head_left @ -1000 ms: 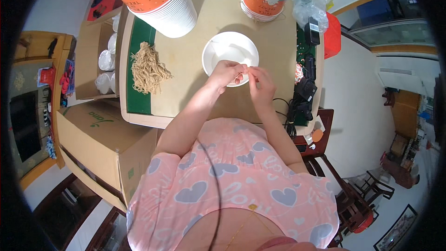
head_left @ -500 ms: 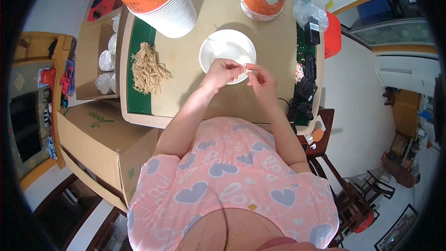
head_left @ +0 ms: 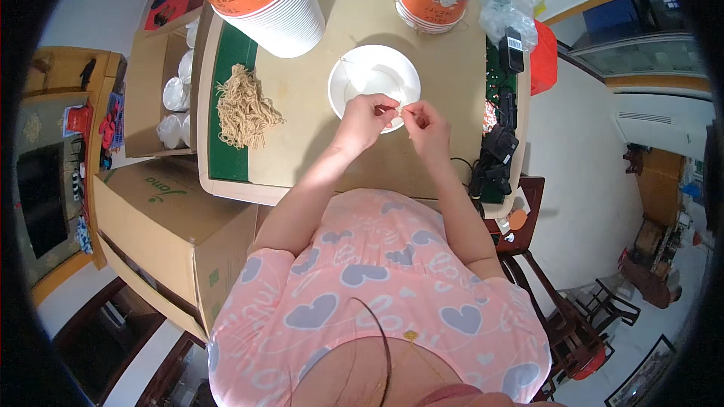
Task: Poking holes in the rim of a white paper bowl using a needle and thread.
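Note:
A round white paper tub [head_left: 379, 60] stands open side up on the table in front of me, with a thin strand showing at its far left rim. At its near rim my left hand [head_left: 366, 119] is closed in a pinch. My right hand [head_left: 428, 128] pinches right beside it, the fingertips of both hands almost touching. Between them shows a small bit of a thin pale strand [head_left: 400, 111], mostly hidden by the fingers. To the left lies a loose heap of tan strings [head_left: 245, 109].
A tall stack of orange-printed white tubs [head_left: 283, 26] stands far left, a shorter stack [head_left: 434, 0] far right. Clear plastic bags [head_left: 507, 4] and black devices [head_left: 496, 151] line the right edge. Cardboard boxes [head_left: 170, 211] stand left of the table, one holding white wrapped stacks.
Both hands stay at the tub's near rim; the right fingers have curled in closer to the left ones. The whole view has shifted slightly.

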